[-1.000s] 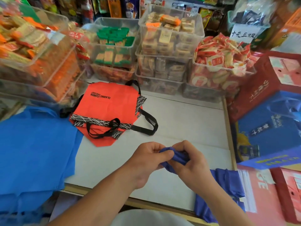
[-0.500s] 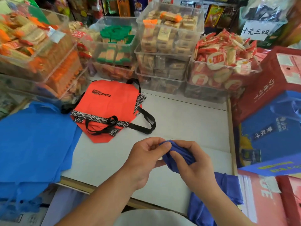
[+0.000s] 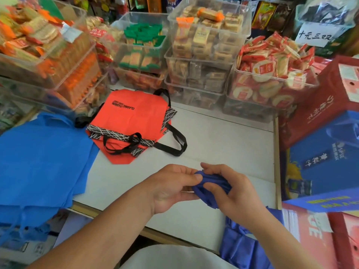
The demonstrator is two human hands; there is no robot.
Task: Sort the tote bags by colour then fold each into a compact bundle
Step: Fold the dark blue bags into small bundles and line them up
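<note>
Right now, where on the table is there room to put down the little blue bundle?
The widest bare patch of white table lies beyond the blue bundle, between the red tote bags, the clear snack bins and the boxes on the right. Left is crowded: flat blue bags cover that edge.

The fingers (image 3: pixel 219 169) of the right hand (image 3: pixel 239 197) cover much of the dark blue bundle (image 3: pixel 210 179). At the left, the light blue bags (image 3: pixel 38 162) run off the picture's edge. The far-left snack bins (image 3: pixel 48 61) are blurred, labels unreadable.
</note>
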